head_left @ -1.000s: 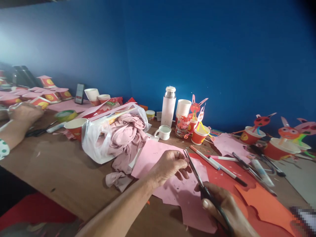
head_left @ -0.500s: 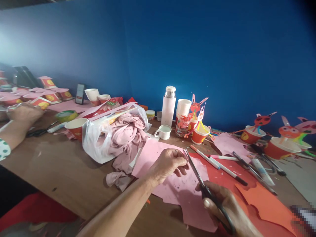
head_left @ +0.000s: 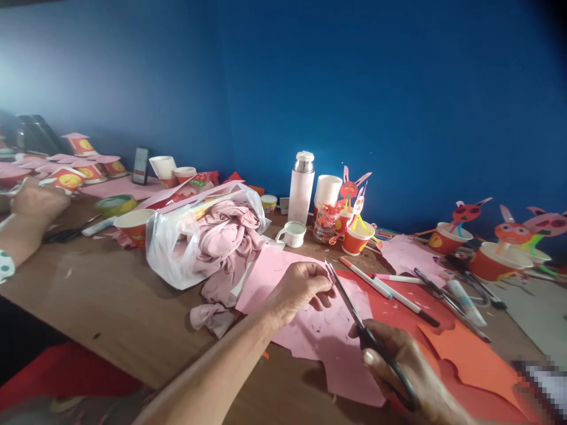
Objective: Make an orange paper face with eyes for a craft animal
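Observation:
My left hand (head_left: 301, 289) pinches its fingertips together over a pink paper sheet (head_left: 341, 360), and whatever lies between them is mostly hidden, perhaps a small scrap of pink paper. My right hand (head_left: 394, 369) grips black-handled scissors (head_left: 367, 336) by the handles. Their slim blades point up and left, with the tips right beside my left fingertips. Under the pink sheet lies red card (head_left: 390, 301), and an orange paper cutout (head_left: 469, 360) sits on it to the right.
Markers (head_left: 390, 295) lie beyond the scissors on the wooden table (head_left: 110, 313). A plastic bag of pink cloth (head_left: 204, 242), a white thermos (head_left: 301, 189), a mug (head_left: 292, 234) and paper-cup crafts (head_left: 496, 260) stand along the blue wall. A co-worker's hand (head_left: 38, 203) rests at far left.
The whole view has tilted slightly. My hands stay nearly in place, and the scissor tips sit about as close to my left fingertips as before.

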Demonstrator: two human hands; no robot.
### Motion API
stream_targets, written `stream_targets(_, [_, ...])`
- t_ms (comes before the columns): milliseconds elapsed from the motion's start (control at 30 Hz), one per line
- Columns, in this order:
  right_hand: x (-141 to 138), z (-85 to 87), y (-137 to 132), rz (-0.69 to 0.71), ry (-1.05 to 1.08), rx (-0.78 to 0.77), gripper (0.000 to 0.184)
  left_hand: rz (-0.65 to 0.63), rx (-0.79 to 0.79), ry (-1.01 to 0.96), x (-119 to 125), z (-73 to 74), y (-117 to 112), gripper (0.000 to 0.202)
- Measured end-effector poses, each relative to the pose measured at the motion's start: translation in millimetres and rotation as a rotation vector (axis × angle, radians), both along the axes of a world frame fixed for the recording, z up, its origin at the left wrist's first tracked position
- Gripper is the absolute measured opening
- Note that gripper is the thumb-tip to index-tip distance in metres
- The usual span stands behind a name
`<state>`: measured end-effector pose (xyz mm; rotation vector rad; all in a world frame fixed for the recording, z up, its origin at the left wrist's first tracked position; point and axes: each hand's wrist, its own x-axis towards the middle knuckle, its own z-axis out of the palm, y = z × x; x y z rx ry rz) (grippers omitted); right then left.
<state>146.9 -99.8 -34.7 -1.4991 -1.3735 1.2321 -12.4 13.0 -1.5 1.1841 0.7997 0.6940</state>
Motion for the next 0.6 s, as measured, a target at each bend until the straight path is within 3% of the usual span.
stream_targets(400, [-1.8, 2.4, 0.8, -0.029, 0.044, -0.014, 0.051, -0.002, -0.016, 0.014, -0.9, -0.5, 1.8, 0.005])
stream_targets(600, [3.4, -5.9, 3.8, 0.057, 0.024, -0.034, 0.048, 0.012, -0.01, 0.007, -0.7, -1.4, 2.2, 0.004])
